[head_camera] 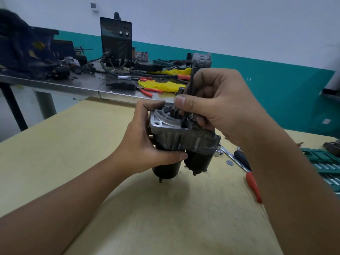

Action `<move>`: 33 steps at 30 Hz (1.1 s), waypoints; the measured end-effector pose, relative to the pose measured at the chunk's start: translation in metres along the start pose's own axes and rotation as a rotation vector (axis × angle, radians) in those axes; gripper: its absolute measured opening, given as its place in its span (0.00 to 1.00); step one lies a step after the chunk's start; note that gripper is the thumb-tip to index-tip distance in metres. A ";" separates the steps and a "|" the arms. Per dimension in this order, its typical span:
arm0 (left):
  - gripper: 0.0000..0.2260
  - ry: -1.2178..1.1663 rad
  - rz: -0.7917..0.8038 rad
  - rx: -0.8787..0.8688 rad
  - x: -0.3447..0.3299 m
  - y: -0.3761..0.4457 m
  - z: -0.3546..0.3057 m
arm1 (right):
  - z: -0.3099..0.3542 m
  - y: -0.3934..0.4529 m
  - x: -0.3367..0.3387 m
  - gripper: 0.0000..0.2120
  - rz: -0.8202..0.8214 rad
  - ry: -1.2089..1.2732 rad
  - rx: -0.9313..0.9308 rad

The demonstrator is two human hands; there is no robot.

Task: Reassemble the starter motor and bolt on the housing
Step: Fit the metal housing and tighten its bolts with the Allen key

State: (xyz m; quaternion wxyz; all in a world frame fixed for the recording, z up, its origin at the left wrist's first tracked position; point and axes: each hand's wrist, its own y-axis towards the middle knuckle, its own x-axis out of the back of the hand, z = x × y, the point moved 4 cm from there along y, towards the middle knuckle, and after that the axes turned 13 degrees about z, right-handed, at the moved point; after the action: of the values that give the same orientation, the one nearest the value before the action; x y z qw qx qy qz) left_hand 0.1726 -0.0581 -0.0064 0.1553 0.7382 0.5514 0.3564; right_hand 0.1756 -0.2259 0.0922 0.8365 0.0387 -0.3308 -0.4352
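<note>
The left hand (147, 144) grips the black starter motor with its grey metal housing (176, 137) above the tan table (165, 218). The right hand (217, 105) pinches a long black bolt (189, 96), dropping it into the housing. It looks like bolting time; next, turn it tight.

Soft, even indoor light fills the room, rather dim and cool, leaving the white wall greyish. The black and silver starter motor (181, 142) throws a faint, diffuse shadow onto the pale yellow wooden desk (165, 218) just below it. The grey metal desk (77, 83) behind shows a dull sheen. Wide-angle distortion bends the edges; the dark bundle at far left is smeared, and the forearms look stretched.
</note>
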 end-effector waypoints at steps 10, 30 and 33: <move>0.43 -0.021 0.005 -0.016 0.001 -0.002 0.002 | 0.005 -0.003 -0.003 0.33 -0.025 -0.050 0.167; 0.42 0.015 0.047 0.015 -0.009 0.003 -0.004 | 0.000 0.004 -0.002 0.08 0.056 0.510 0.106; 0.42 0.035 0.047 -0.003 -0.009 0.003 -0.005 | 0.000 0.003 0.000 0.03 -0.027 0.511 0.088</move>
State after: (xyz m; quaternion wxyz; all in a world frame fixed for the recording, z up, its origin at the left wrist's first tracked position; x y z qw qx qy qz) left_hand 0.1700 -0.0686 -0.0043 0.1385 0.7445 0.5357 0.3736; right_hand 0.1778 -0.2243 0.0935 0.8845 0.1880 -0.1268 -0.4078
